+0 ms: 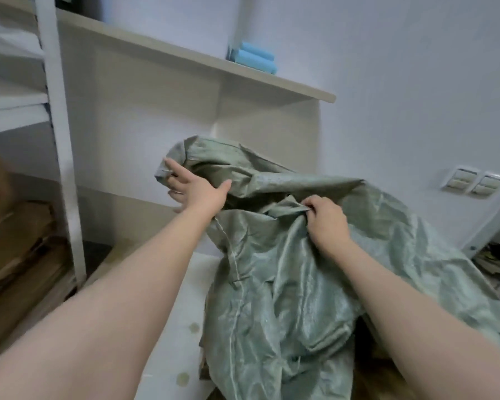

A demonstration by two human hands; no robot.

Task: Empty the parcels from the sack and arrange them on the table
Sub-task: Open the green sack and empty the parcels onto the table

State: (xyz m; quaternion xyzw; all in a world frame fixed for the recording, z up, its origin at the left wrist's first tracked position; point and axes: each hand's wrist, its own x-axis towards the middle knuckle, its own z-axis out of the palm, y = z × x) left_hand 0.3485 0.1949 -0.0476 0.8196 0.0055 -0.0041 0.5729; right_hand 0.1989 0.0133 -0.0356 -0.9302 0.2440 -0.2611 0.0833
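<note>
I find the sack (286, 284) slumped on the table (171, 327), bulky, its mouth turned away from me. The left hand (197, 187) lies at the mouth's rim with its fingers straight and spread. The right hand (326, 220) pinches a fold of the cloth. No parcels show outside. I judge emptying barely begun, arranging wholly outstanding.

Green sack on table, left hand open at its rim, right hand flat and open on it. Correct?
No. The head view shows the right hand with fingers curled, gripping a fold of the sack. The rest holds: sack on the table, left hand open at its rim.
</note>
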